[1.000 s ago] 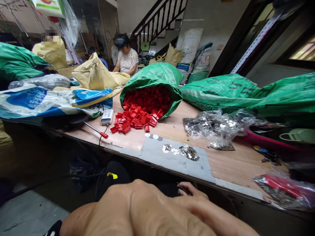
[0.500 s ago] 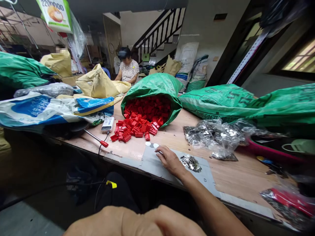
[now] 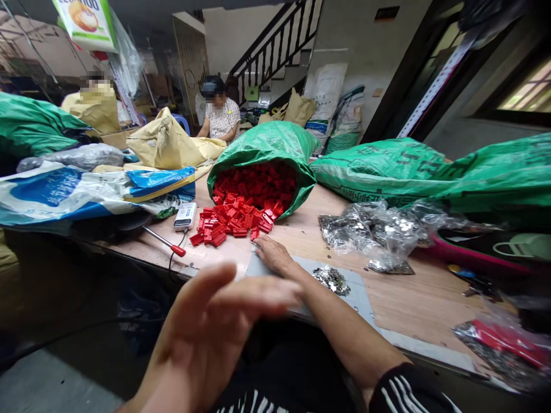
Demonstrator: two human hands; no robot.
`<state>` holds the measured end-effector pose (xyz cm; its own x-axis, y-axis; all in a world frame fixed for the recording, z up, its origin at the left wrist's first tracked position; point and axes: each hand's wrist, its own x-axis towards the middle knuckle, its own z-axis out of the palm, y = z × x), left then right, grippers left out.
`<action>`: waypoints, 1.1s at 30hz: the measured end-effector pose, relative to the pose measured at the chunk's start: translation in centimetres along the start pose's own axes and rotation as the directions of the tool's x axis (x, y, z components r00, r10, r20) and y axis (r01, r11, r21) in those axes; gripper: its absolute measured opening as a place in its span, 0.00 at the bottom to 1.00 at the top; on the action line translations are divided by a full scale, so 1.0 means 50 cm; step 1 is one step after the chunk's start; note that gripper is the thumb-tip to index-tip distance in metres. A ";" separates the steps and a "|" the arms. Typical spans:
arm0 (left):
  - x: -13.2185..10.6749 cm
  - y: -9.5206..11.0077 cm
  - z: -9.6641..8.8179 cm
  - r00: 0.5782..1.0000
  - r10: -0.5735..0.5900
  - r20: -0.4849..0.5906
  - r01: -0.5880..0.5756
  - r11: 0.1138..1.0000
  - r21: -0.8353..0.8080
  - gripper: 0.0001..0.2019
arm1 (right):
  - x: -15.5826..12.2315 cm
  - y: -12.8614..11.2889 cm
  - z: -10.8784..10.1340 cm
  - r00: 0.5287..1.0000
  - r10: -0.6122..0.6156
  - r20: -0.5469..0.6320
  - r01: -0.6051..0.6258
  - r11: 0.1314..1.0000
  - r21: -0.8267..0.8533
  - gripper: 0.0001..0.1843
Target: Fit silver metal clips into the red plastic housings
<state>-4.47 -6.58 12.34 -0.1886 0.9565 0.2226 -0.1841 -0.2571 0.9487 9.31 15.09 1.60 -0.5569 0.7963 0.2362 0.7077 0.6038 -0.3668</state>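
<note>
My left hand [image 3: 224, 315] is raised close to the camera, blurred by motion. Its thumb and fingers are stretched out, and nothing shows in it. Over the far edge of a grey mat [image 3: 355, 287], my right hand [image 3: 274, 256] has its fingers drawn together at the nearest of the red plastic pieces [image 3: 235, 217]. What sits between those fingertips, if anything, is too small to make out. A pile of small shiny metal pieces [image 3: 331, 280] lies on the mat, just right of my right forearm. The red pieces spill from an open green sack [image 3: 275, 137].
Clear bags of metal parts [image 3: 379, 229] lie to the right, beside a pink-rimmed tray [image 3: 482, 255]. Left of the red pieces are a white device [image 3: 185, 215] with a cable and a red-handled tool [image 3: 176, 250]. Another person [image 3: 220, 117] sits behind the table.
My left hand has risen from the bottom edge and its fingers have come into view. My right hand has moved forward and left, from the mat to the red pieces.
</note>
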 end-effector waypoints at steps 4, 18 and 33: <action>0.060 -0.083 0.001 0.998 -0.022 0.060 0.025 0.998 -0.059 0.26 | -0.012 -0.016 -0.007 0.999 -0.018 -0.040 0.023 0.992 0.122 0.16; 0.020 -0.288 -0.013 0.977 0.065 0.203 -0.152 0.879 0.452 0.14 | -0.310 -0.140 -0.084 0.996 0.049 0.072 -0.084 0.752 0.654 0.17; -0.003 -0.253 0.016 0.865 -0.438 0.247 0.492 0.837 -0.240 0.13 | -0.306 0.061 -0.115 0.900 0.387 -0.201 -0.427 0.877 -0.223 0.09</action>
<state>-1.33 -3.38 0.48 0.1554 0.9735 -0.1677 -0.4785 0.2227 0.8494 22.50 4.95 2.03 -0.1400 0.9576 0.2518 0.9547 0.1979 -0.2220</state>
